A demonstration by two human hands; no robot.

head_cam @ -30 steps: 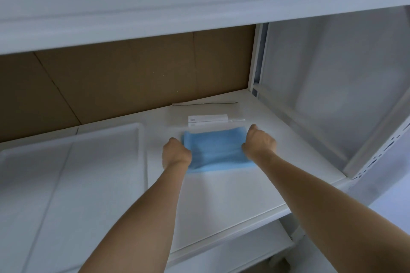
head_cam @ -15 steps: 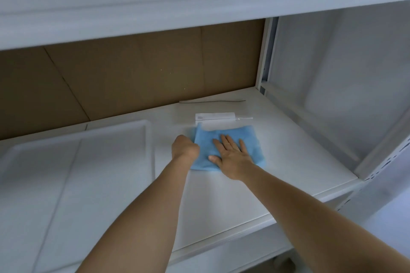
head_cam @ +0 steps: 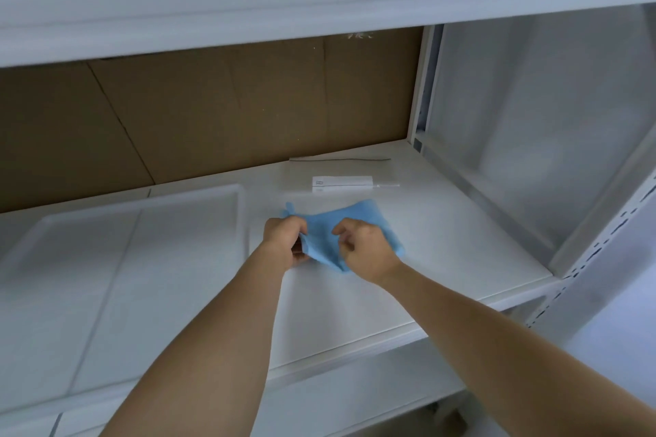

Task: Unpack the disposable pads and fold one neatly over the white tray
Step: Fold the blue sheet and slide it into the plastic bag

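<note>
The white tray (head_cam: 142,223) lies at the left of the shelf (head_cam: 461,241), with nothing on it. Just to its right the left hand (head_cam: 284,241) has its grip pinched on the near left edge of the blue pad (head_cam: 355,220), which sits bunched and partly lifted off the shelf, beside the tray and not yet over it. The right hand (head_cam: 365,252) pinches the pad's near right part, fingers curled into the fabric. The pad looks thin and limp, so a pull by one hand only would likely skew the fold or drag layers apart. Farther back lies a clear wrapper with a white label (head_cam: 342,183); its print is too small to read, and no brand shows.
</note>
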